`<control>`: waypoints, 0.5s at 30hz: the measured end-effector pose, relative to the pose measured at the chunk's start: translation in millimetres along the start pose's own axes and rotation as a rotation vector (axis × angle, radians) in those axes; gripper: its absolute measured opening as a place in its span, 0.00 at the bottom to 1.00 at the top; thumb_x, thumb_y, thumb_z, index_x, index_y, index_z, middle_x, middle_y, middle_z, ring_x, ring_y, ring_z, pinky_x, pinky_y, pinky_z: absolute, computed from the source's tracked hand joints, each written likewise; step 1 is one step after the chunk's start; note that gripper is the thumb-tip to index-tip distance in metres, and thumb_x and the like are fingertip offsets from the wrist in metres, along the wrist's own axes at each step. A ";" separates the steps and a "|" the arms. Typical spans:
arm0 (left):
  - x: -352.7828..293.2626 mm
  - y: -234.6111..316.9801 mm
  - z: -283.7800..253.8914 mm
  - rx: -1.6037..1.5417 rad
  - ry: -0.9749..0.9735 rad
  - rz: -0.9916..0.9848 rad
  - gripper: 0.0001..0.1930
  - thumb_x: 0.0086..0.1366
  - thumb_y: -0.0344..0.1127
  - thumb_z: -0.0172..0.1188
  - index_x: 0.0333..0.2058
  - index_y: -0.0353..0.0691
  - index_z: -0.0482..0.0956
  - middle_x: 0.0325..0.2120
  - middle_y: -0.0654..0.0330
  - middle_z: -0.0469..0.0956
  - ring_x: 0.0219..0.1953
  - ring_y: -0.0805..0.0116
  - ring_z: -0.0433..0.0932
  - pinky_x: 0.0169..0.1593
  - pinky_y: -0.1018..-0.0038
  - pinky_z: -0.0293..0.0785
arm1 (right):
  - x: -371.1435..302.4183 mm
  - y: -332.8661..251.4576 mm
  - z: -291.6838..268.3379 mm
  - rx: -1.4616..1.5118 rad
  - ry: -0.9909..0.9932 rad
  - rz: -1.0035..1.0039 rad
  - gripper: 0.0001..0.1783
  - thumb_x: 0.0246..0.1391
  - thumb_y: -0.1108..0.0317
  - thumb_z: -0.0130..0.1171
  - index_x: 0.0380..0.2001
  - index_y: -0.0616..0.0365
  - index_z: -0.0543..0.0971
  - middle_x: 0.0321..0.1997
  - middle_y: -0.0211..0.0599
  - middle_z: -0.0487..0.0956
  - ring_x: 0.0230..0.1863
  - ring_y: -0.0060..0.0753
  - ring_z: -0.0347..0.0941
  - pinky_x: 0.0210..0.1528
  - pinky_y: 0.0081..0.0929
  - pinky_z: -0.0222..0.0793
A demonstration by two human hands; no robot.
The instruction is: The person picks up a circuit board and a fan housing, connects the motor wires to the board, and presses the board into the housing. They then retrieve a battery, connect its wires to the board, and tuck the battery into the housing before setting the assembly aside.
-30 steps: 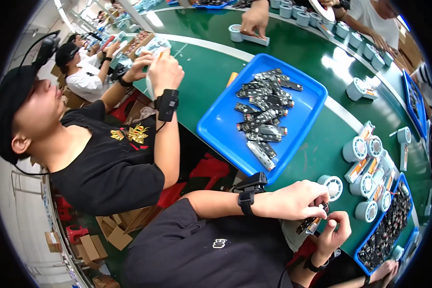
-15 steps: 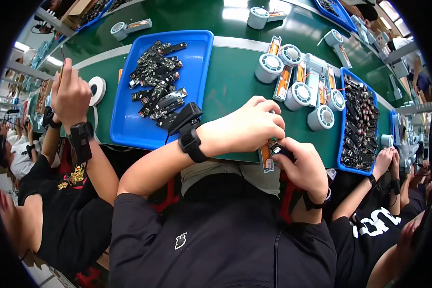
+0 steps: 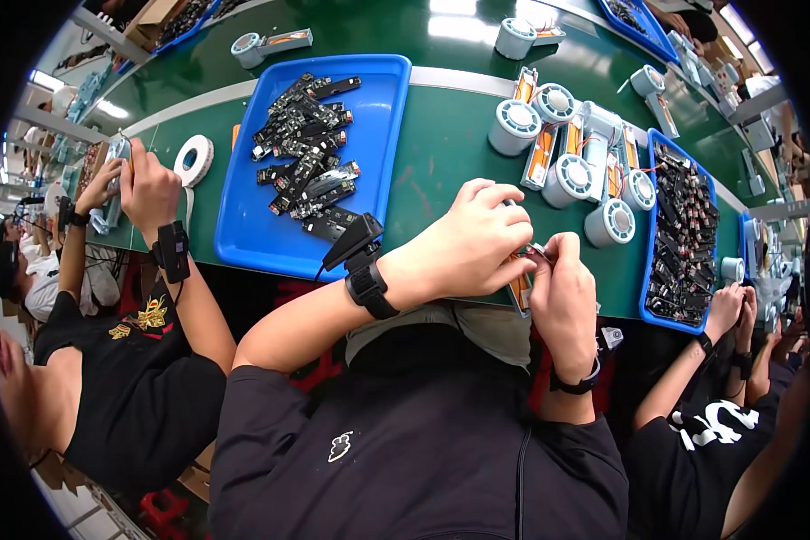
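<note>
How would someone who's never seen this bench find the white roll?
On the green table, find the big blue tray left of the person's left hand. The white roll lies just left of that tray. It is a flat ring with a strip trailing toward the table's near edge, unlike the black boards heaped in the tray.

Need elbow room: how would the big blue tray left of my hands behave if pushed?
The blue tray looks rigid plastic, probably sliding without bending. Its heaped circuit boards may shift; the raised rim should probably contain them.
</note>
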State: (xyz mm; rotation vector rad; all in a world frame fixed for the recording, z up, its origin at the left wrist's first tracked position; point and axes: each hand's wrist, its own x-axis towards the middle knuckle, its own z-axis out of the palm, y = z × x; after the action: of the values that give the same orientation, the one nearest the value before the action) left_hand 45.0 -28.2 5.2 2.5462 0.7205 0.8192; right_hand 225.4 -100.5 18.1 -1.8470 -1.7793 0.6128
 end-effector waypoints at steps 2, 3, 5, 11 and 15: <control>-0.4 -2.0 2.0 0.005 0.025 -0.016 0.05 0.61 0.30 0.66 0.34 0.39 0.79 0.45 0.57 0.80 0.62 0.48 0.72 0.66 0.50 0.63 | 1.0 1.4 3.1 0.120 -0.023 0.009 0.06 0.66 0.76 0.56 0.43 0.66 0.71 0.38 0.54 0.80 0.38 0.56 0.78 0.41 0.41 0.73; -0.8 -3.4 1.1 -0.003 0.038 -0.011 0.05 0.61 0.31 0.66 0.34 0.39 0.79 0.45 0.57 0.80 0.62 0.48 0.72 0.66 0.49 0.63 | 1.6 2.5 4.6 0.239 -0.046 0.018 0.06 0.66 0.76 0.55 0.44 0.66 0.71 0.39 0.55 0.80 0.39 0.58 0.78 0.42 0.42 0.74; -0.5 -6.4 0.6 -0.025 0.061 -0.003 0.06 0.62 0.32 0.67 0.34 0.38 0.80 0.46 0.55 0.80 0.63 0.47 0.72 0.66 0.48 0.64 | 2.5 7.1 7.7 0.357 -0.069 0.032 0.07 0.67 0.77 0.55 0.45 0.66 0.72 0.39 0.55 0.80 0.40 0.59 0.78 0.44 0.42 0.74; 4.2 -2.9 4.0 0.069 0.083 -0.040 0.05 0.60 0.29 0.66 0.34 0.36 0.80 0.46 0.53 0.80 0.62 0.46 0.74 0.64 0.44 0.70 | -1.5 21.9 11.3 0.318 0.012 -0.142 0.08 0.71 0.75 0.51 0.50 0.66 0.72 0.39 0.47 0.80 0.39 0.40 0.77 0.46 0.32 0.73; 9.2 9.1 4.2 0.215 0.063 -0.086 0.05 0.57 0.27 0.64 0.33 0.34 0.81 0.48 0.51 0.80 0.61 0.46 0.75 0.63 0.43 0.73 | -0.1 32.4 13.5 0.301 0.041 -0.153 0.09 0.71 0.75 0.50 0.51 0.66 0.72 0.40 0.47 0.80 0.38 0.40 0.77 0.46 0.31 0.73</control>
State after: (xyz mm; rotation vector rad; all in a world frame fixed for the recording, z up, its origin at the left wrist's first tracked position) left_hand 57.2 -31.1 10.3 2.6640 0.9797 0.8369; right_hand 241.9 -100.7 -12.9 -1.4978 -1.6784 0.7336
